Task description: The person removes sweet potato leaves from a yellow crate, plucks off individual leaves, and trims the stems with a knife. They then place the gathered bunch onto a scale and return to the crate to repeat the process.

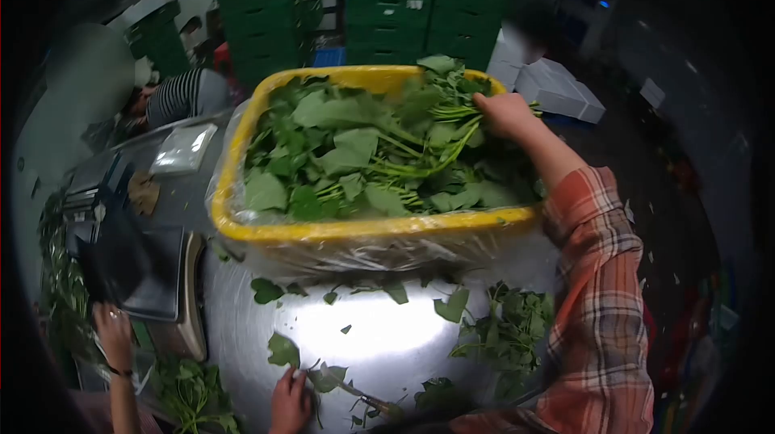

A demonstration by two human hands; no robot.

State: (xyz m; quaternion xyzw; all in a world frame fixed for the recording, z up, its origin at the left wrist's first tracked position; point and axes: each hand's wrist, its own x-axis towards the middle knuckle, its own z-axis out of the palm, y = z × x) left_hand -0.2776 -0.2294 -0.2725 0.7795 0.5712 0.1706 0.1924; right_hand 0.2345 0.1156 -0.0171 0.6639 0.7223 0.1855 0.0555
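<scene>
My right hand (507,115) is closed around the stems of a bunch of leafy greens (456,111) at the right rim of a yellow tub (363,230). The tub is filled with more greens (339,143) and has clear plastic film around its outside. Low on the metal table (242,305), my left hand (291,403) lies with its fingers stretched forward, nearly touching a loose leaf (282,349). Beside it lies a leaf with a long stem (331,376). I see nothing held in that hand.
Loose greens (517,325) lie at the table's right. At left, another person's hand (115,333) is near a scale (157,272), with greens (190,394) below. Stacked green crates (387,6) stand behind; white boxes (559,88) sit right. A person in stripes (182,99) bends at far left.
</scene>
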